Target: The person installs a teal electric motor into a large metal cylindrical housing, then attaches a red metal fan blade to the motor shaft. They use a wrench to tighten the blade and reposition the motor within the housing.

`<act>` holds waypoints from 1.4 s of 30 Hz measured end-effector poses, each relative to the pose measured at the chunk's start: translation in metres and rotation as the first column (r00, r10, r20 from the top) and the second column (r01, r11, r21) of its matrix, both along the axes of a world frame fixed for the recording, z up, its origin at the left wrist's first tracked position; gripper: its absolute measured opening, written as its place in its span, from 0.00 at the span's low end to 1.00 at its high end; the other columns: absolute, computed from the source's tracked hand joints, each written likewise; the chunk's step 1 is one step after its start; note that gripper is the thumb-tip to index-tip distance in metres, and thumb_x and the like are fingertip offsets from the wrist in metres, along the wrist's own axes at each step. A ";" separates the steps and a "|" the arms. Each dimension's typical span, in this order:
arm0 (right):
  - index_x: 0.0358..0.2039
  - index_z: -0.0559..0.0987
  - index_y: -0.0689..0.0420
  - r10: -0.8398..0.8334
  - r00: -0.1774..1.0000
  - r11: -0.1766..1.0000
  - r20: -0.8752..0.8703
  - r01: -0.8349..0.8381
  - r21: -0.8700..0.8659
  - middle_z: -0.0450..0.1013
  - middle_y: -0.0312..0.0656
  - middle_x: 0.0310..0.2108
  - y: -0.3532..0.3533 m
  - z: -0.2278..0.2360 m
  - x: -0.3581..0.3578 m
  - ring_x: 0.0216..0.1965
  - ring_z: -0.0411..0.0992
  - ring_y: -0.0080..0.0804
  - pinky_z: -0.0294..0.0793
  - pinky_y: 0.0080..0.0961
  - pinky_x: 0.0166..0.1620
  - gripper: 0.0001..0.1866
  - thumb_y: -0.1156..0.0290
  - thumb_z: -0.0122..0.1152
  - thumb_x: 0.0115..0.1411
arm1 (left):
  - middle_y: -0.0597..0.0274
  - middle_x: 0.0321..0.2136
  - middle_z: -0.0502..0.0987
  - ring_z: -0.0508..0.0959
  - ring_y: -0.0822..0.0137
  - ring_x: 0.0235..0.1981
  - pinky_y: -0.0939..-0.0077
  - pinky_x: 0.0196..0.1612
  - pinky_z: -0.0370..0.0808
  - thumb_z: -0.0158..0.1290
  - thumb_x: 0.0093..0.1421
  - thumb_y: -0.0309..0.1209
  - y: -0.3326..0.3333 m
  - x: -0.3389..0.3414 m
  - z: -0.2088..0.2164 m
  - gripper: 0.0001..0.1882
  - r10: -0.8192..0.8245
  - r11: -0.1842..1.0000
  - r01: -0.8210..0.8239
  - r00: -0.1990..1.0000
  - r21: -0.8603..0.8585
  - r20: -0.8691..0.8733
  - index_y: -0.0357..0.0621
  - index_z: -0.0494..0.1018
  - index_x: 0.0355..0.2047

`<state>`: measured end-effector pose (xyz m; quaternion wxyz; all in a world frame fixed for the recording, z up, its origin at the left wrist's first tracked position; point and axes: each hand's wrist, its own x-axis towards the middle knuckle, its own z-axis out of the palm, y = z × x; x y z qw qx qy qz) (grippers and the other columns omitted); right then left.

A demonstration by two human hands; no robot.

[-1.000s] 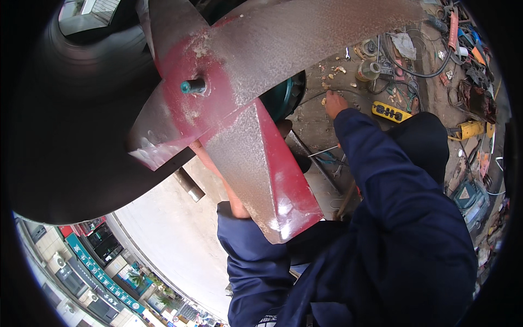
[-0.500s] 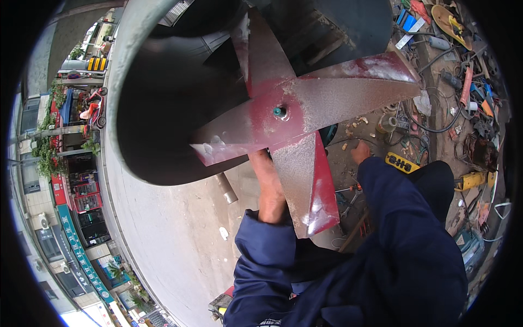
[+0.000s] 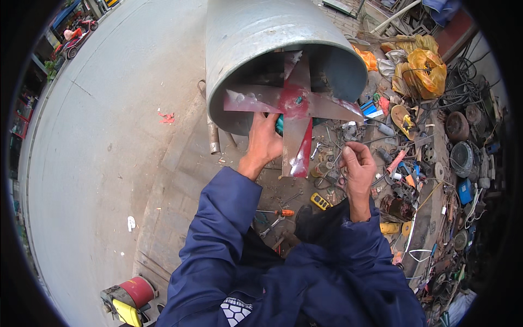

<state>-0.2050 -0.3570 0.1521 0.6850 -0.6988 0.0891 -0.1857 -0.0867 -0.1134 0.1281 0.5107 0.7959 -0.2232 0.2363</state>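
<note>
A four-bladed fan (image 3: 297,104) with worn red and grey blades sits in the mouth of a large grey metal duct (image 3: 256,27). At its hub is a small teal-green shaft end. Behind the blades shows part of a teal motor (image 3: 279,125). My left hand (image 3: 265,140) is closed on the fan from below, its fingertips partly hidden behind the left and lower blades. To the right of the lower blade, my right hand (image 3: 358,170) is raised with thumb and forefinger pinched together. Whatever is between them is too small to make out.
On the ground lie a screwdriver (image 3: 286,212), a spanner (image 3: 272,226) and a yellow button controller (image 3: 320,201). Tools, cables and scrap crowd the right side, with orange-yellow bags (image 3: 427,71) behind. A red and yellow machine (image 3: 136,291) stands lower left. The road (image 3: 109,136) runs along the left.
My view has drawn back and turned, so the whole duct mouth shows. The right hand has come up from near the ground to beside the fan, fingers now pinched. My left hand stays at the fan.
</note>
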 end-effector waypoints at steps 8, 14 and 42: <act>0.47 0.83 0.66 0.389 0.907 0.528 -0.165 -0.365 -0.767 0.79 0.45 0.37 0.043 0.136 0.097 0.36 0.79 0.33 0.80 0.31 0.43 0.14 0.75 0.70 0.62 | 0.38 0.59 0.77 0.72 0.35 0.62 0.46 0.66 0.68 0.73 0.50 0.41 0.006 0.004 0.003 0.30 -0.017 0.998 0.013 0.998 0.065 0.061 0.48 0.83 0.54; 0.45 0.84 0.66 0.437 0.856 0.283 -0.275 -0.421 -0.862 0.80 0.51 0.40 0.066 0.141 0.131 0.39 0.83 0.45 0.82 0.38 0.45 0.13 0.75 0.69 0.61 | 0.35 0.56 0.77 0.73 0.32 0.59 0.45 0.65 0.69 0.71 0.52 0.41 0.006 0.002 0.000 0.27 0.016 0.997 -0.022 0.997 0.071 0.075 0.43 0.84 0.51; 0.52 0.83 0.65 0.421 0.782 0.590 -0.459 -0.621 -0.517 0.82 0.40 0.38 0.059 0.137 0.156 0.32 0.78 0.23 0.79 0.23 0.39 0.13 0.73 0.63 0.71 | 0.34 0.61 0.72 0.67 0.30 0.64 0.42 0.66 0.68 0.67 0.50 0.35 0.004 0.008 -0.010 0.27 -0.013 1.000 0.012 0.998 0.018 0.064 0.46 0.83 0.53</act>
